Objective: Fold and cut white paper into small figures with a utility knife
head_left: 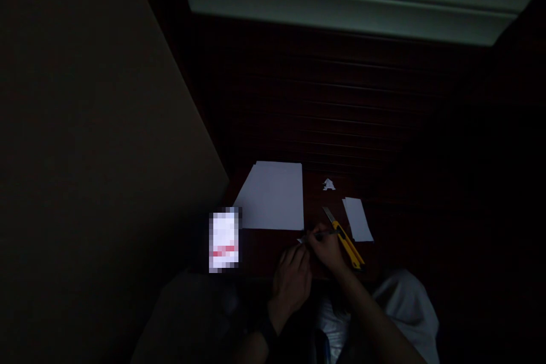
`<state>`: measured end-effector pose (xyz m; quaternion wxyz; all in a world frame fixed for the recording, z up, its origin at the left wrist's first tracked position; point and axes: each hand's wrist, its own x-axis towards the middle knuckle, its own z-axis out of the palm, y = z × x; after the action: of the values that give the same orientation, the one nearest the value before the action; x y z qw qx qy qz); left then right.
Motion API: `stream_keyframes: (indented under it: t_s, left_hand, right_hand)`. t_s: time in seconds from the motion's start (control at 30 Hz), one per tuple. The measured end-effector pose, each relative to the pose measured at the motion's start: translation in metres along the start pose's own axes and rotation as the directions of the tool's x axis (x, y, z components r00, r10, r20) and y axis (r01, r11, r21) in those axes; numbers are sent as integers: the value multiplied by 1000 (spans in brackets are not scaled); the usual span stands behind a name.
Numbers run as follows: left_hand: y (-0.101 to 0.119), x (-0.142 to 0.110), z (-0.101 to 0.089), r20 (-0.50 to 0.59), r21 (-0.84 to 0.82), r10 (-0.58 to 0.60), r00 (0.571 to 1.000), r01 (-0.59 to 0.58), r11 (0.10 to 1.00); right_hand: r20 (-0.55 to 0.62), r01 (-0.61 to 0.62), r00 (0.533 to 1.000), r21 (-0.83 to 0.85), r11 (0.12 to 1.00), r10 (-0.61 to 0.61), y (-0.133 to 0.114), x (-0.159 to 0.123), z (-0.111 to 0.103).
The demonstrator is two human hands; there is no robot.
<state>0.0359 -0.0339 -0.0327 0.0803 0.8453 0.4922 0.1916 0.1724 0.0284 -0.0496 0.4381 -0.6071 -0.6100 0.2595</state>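
My right hand (326, 247) is closed around a thin dark pen (326, 233), its tip by a small white piece of paper (301, 240). Beside it, my left hand (292, 276) lies flat on the table, fingers stretched out and fingertips at the edge of that small piece. Just right of my right hand is a yellow utility knife (350, 247) with its blade out, pointing away from me. Poor light hides the finer detail of the small piece and of my fingertips.
Large white sheets (273, 196) lie on the dark table (260, 253), with narrow paper strips (359, 219) at the right. A small folded paper figure (329, 184) sits toward the back. A bright, pixelated screen (224, 239) glows at left. A wall (85, 125) rises on the left.
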Motion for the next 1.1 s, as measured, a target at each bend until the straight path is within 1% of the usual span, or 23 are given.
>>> stream_keyframes:
  t_s: [0.2,0.37,0.47,0.77,1.1]
  left_hand:
    - [0,0,2,-19,-5,3,1000,-3,1000]
    - [0,0,2,-45,2,2,999,-2,1000]
    - [0,0,1,-41,-4,4,999,-4,1000]
    - [-1,0,1,-23,-12,-5,1000,4,1000]
    - [-1,-1,1,-47,-21,11,999,-12,1000]
  right_hand:
    - [13,6,1000,-15,1000,-6,1,0,0]
    - [40,13,999,-83,996,-10,0,4,0]
    - [50,13,999,-110,994,-7,-1,6,-1]
    - [71,19,997,-115,993,-11,0,7,-3]
    - [55,8,999,-96,995,-3,-1,7,-3]
